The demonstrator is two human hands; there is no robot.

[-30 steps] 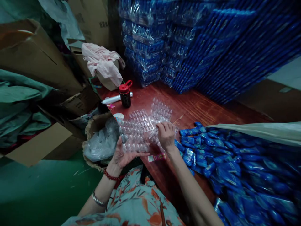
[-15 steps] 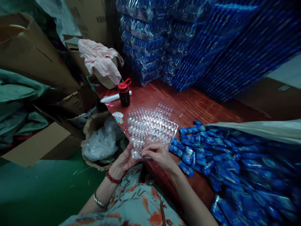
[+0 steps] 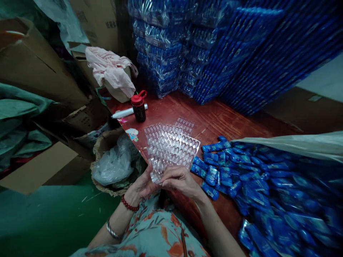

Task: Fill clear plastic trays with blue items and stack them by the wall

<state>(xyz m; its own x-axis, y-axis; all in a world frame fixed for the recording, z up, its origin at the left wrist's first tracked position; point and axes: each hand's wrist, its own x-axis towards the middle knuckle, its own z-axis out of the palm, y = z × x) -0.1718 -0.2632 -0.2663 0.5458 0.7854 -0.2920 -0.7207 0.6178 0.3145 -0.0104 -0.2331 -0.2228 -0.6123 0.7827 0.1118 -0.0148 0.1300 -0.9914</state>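
Note:
Clear plastic blister sheets (image 3: 174,144) lie fanned and overlapping near the edge of the red table (image 3: 211,123). My left hand (image 3: 144,182) holds the near left corner of a clear blister sheet (image 3: 158,166), its fingers partly hidden beneath the plastic. On that sheet's near edge, the fingers of my right hand (image 3: 179,180) are pinched together. Small blue packets (image 3: 225,175) are heaped to the right of my right hand, some loose ones close to the blister sheets.
A dark bottle with a red lid (image 3: 139,107) stands by a white roll (image 3: 124,112). Wrapped blue packs (image 3: 160,50) are stacked at the back. Left of the table, an open carton (image 3: 98,175) holds plastic bags. A pink cloth (image 3: 112,69) drapes over a box.
The view has shifted slightly. Both hands remain at the near edge of the blister sheet, which now lies a little flatter over the others.

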